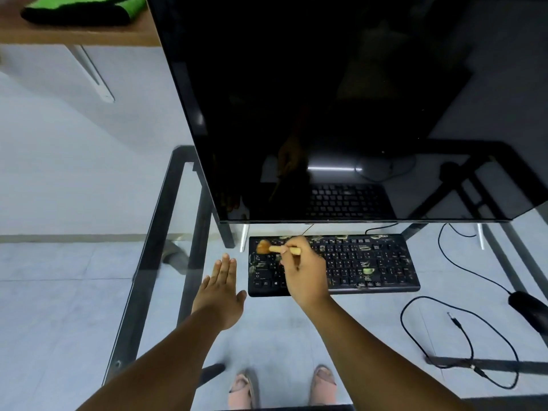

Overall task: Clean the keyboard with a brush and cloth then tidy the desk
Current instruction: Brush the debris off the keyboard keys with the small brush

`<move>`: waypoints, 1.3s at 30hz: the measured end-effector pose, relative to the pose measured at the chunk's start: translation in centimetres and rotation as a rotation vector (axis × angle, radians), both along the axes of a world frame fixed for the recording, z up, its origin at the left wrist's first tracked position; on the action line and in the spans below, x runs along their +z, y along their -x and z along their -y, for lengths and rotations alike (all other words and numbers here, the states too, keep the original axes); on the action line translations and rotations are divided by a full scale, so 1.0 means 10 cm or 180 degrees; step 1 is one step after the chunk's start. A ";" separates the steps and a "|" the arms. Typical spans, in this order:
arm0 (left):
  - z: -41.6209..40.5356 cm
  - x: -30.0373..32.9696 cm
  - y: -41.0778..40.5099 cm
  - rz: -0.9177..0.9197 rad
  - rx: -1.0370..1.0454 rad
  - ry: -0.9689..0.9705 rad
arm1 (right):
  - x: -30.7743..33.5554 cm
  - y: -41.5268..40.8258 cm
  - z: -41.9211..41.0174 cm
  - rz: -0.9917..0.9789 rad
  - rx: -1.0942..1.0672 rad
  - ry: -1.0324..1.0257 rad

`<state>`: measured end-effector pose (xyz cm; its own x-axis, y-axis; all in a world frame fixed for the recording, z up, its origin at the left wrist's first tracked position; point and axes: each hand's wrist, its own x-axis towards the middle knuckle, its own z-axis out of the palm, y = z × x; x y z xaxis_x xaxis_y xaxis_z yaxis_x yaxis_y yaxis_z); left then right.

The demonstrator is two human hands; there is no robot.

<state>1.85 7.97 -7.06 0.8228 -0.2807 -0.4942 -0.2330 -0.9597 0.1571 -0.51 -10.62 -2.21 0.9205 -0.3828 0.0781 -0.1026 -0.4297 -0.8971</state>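
A black keyboard (370,264) lies on the glass desk (267,327) below the monitor, with pale crumbs and green scraps scattered over its keys. My right hand (304,269) grips a small wooden-handled brush (268,248), whose brown bristles touch the keyboard's far left corner. My left hand (221,287) lies flat with straight fingers on the glass just left of the keyboard. A green and black cloth (86,10) rests on a wooden shelf at the top left.
A large dark monitor (326,108) stands over the back of the desk. A black mouse (529,311) sits at the right edge, and loose black cables (462,333) loop over the glass on the right. My feet show through the glass below.
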 end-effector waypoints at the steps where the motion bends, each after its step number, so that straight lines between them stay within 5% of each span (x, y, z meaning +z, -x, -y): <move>1: 0.00 0.00 0.00 0.0001 0.0004 0.0003 | -0.01 0.00 0.01 0.0056 -0.0174 0.0103; 7: -0.01 0.00 0.00 -0.0024 0.0027 0.0012 | -0.03 0.04 0.18 -0.0029 -0.0238 0.0043; 11: 0.02 -0.01 0.01 0.0002 0.0079 0.0022 | -0.03 0.10 0.37 0.0136 -0.0922 0.0053; 23: 0.35 0.09 0.17 0.0589 0.0390 0.0729 | -0.07 0.21 0.64 -0.0218 -0.0580 0.0153; 29: 0.55 0.08 0.22 0.0734 0.0176 0.0701 | -0.07 0.28 0.77 -0.0202 -0.0450 -0.0132; 33: 0.67 0.05 0.24 0.0752 0.0086 0.0573 | -0.08 0.36 0.91 -0.0140 -0.0964 -0.0012; 36: 0.73 0.02 0.26 0.0722 0.0071 0.0585 | -0.07 0.41 0.96 -0.0290 -0.0523 -0.0354; 39: 0.75 -0.01 0.28 0.0726 0.0118 0.0613 | -0.07 0.45 1.02 -0.0223 -0.0795 -0.0034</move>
<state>-0.98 0.45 -7.17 0.9179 -0.3190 -0.2359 -0.2486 -0.9258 0.2848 -5.01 -20.82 -2.89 0.8003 -0.5995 0.0120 -0.2666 -0.3736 -0.8885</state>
